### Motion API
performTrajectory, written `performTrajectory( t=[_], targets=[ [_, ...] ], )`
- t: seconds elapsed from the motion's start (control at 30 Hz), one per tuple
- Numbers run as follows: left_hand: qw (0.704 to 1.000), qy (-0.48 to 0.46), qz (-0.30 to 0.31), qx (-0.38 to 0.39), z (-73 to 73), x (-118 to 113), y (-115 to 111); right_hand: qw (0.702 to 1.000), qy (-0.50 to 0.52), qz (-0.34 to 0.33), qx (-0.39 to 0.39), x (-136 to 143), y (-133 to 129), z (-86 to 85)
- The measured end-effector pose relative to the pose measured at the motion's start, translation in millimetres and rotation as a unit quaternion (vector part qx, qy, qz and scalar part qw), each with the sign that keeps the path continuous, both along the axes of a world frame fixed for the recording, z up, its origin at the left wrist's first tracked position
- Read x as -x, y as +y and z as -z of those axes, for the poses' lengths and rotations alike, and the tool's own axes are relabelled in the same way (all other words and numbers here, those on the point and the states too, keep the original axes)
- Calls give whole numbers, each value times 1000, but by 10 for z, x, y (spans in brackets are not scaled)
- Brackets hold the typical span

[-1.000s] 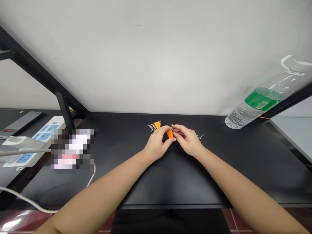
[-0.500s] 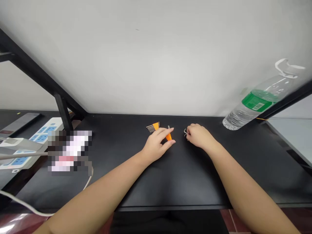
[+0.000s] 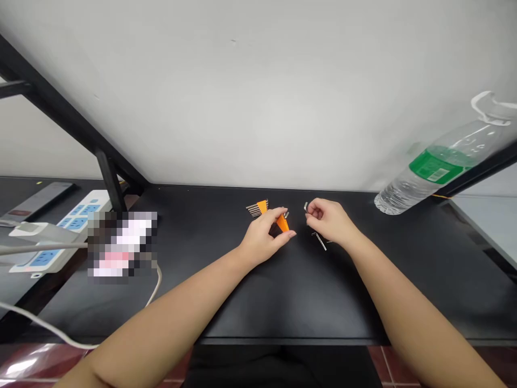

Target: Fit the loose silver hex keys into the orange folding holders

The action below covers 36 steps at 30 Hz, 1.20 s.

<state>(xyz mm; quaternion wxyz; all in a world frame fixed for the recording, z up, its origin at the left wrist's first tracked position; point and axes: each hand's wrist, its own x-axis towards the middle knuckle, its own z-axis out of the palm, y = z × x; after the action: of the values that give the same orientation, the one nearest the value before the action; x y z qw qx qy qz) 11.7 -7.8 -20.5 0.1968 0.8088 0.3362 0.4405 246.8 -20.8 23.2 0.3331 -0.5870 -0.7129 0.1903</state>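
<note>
Orange holder held in the left hand, pinched between thumb and fingers, with a metal end by the fingertips. Held one small metal piece at the curled fingertips of the right hand, apart from the left. Saw at least two loose metal keys lying below the right hand; could not tell an exact number. Just beyond the left hand, saw a second orange section with a row of metal rods, too fine to count; could not tell whether joined to the first. Found open room on the black table between both hands and its near edge, and more toward its right edge. Near the wall, counted one bottle at the right back edge. Well left, counted one power strip, one charger and one pixelated patch.
</note>
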Motion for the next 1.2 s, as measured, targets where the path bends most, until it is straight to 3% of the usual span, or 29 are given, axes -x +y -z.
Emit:
performTrajectory(
  t=[0.07, 0.13, 0.27, 0.4, 1.2],
  targets=[
    [1000, -15, -7, 3, 5, -1, 4, 988, 149, -28, -22, 116, -69, -3],
    [1000, -22, -9, 4, 0, 0, 4, 956, 286, -63, -6, 225, -125, 8],
    [1000, -23, 3, 6, -4, 4, 1, 913, 399, -83, 28, 340, -151, 53],
    [1000, -13, 3, 13, 6, 4, 2, 901, 425, -84, 28, 360, -135, 85],
    [1000, -10, -10, -11, 18, 3, -1, 911, 409, -29, 36, 398, -166, 112]
  ],
)
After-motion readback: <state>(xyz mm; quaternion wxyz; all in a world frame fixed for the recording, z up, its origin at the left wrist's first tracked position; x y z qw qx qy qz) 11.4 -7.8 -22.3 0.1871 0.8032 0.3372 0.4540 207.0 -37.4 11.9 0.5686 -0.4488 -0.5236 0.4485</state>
